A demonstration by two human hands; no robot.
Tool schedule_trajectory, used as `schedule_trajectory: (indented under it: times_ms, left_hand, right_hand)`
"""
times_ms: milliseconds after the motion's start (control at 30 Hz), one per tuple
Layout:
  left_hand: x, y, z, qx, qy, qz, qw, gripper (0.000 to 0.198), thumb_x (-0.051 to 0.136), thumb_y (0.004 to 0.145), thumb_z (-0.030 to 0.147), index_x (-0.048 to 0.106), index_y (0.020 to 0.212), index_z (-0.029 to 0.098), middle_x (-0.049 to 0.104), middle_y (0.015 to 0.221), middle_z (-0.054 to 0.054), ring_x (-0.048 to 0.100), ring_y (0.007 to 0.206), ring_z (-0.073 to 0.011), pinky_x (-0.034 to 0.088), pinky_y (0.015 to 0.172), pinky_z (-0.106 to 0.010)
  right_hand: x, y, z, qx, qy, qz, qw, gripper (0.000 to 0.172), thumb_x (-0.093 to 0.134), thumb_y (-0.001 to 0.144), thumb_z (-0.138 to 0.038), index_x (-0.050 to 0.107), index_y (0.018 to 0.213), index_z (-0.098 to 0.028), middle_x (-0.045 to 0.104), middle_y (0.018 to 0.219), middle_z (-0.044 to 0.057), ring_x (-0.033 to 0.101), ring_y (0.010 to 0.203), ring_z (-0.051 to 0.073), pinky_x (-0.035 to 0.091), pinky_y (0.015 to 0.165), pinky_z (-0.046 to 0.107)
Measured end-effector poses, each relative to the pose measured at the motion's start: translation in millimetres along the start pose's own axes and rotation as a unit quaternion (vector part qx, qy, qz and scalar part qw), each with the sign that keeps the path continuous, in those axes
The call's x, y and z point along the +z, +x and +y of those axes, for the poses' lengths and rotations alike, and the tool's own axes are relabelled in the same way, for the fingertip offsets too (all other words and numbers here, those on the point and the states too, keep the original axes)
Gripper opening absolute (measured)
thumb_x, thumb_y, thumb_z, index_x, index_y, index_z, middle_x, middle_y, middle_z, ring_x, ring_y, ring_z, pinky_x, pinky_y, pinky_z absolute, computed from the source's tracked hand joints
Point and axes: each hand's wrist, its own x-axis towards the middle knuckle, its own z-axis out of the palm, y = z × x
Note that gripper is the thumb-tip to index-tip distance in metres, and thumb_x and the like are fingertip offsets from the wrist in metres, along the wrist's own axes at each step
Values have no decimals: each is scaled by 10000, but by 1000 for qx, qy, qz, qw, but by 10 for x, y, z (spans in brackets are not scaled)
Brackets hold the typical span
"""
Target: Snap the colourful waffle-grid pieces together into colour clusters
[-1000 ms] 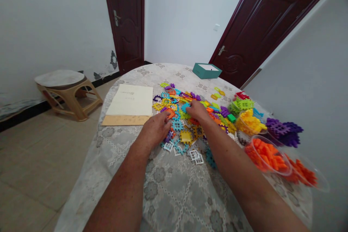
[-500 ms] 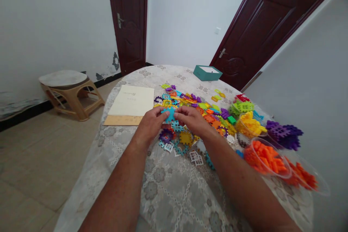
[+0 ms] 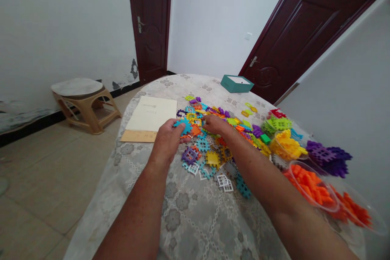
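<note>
Left hand grip pinched closed on teal waffle block. Right hand at its 3 o'clock, fingers in block pile; can't tell its grip.

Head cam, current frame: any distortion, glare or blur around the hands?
Head view: strong wide-angle bend, door frames lean and forearms stretch at the bottom edge; soft even light, faint shadows, no glare on the tablecloth; left hand gripping the blue tile and right hand look sharp.
</note>
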Motion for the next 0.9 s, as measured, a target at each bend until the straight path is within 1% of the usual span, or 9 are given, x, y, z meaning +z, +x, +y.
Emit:
schedule_trajectory:
  times_ms: [100, 233, 333, 467, 633, 700, 767, 833, 900]
  left_hand:
    - [13, -5, 12, -12, -1, -3, 1000, 265, 671, 866, 265, 673, 1112, 167, 703, 995, -87, 735, 805, -197, 673, 643, -342]
    - [30, -12, 16, -24, 6, 0, 1000, 370, 656, 860, 232, 666, 1225, 174, 706, 1040, -107, 748, 824, -218, 672, 656, -359]
    - [32, -14, 4, -18, 15, 2, 1000, 373, 650, 871, 250, 671, 1234, 170, 699, 1055, -115, 736, 823, -214, 671, 654, -358]
    - [35, -15, -4, -20, 20, -2, 1000, 359, 639, 871, 233, 674, 1223, 168, 687, 1052, -113, 729, 865, -219, 672, 664, -355]
    - [44, -26, 4, -28, 22, -12, 999, 343, 635, 864, 211, 682, 1203, 188, 687, 1027, -96, 729, 836, -207, 674, 684, -371]
    - [46, -32, -1, -26, 26, -16, 999, 349, 633, 864, 205, 678, 1210, 189, 691, 1052, -98, 731, 824, -199, 673, 690, -369]
    - [47, -35, -12, -24, 30, -26, 999, 355, 633, 865, 202, 672, 1218, 191, 699, 1075, -100, 736, 828, -195, 670, 694, -353]
    - [48, -36, -27, -27, 31, -37, 998, 359, 630, 865, 202, 667, 1222, 192, 707, 1073, -98, 742, 830, -193, 665, 700, -340]
    - [49, -35, -40, -32, 31, -45, 998, 363, 626, 861, 197, 664, 1222, 192, 712, 1069, -98, 747, 837, -197, 664, 710, -343]
  right_hand:
    - [-17, 30, 27, -1, -12, -10, 1000, 501, 694, 905, -274, 665, 1403, -220, 767, 1224, 87, 714, 1049, 217, 501, 913, 255]
    - [-51, -26, 53, -11, -27, -4, 1000, 379, 712, 892, -330, 729, 1244, -192, 742, 1251, 109, 692, 1080, 234, 489, 920, 262]
    - [-82, -137, 62, -23, -39, 2, 999, 316, 733, 870, -343, 746, 1132, -166, 738, 1220, 130, 681, 1069, 244, 482, 904, 263]
    - [-113, -337, 113, -22, -40, 17, 999, 317, 721, 870, -330, 709, 1138, -162, 738, 1176, 128, 674, 1014, 245, 476, 870, 280]
    - [-153, -635, 222, -26, -27, 48, 998, 325, 686, 852, -243, 673, 1166, -161, 712, 1216, 129, 641, 1090, 242, 448, 929, 279]
    - [-181, -762, 257, -7, -16, 57, 998, 293, 643, 893, -267, 671, 1164, -160, 711, 1194, 130, 637, 1079, 237, 441, 927, 278]
    - [-213, -878, 287, 10, 16, 60, 998, 228, 537, 979, -310, 679, 1098, -177, 727, 1106, 104, 642, 999, 218, 441, 883, 270]
    - [-236, -972, 314, 21, 60, 73, 995, 304, 403, 1045, -326, 674, 1003, -193, 730, 1005, 71, 633, 917, 202, 442, 833, 265]
    - [-240, -1036, 332, 34, 95, 102, 990, 370, 335, 1059, -320, 656, 920, -199, 721, 936, 58, 621, 875, 198, 445, 799, 267]
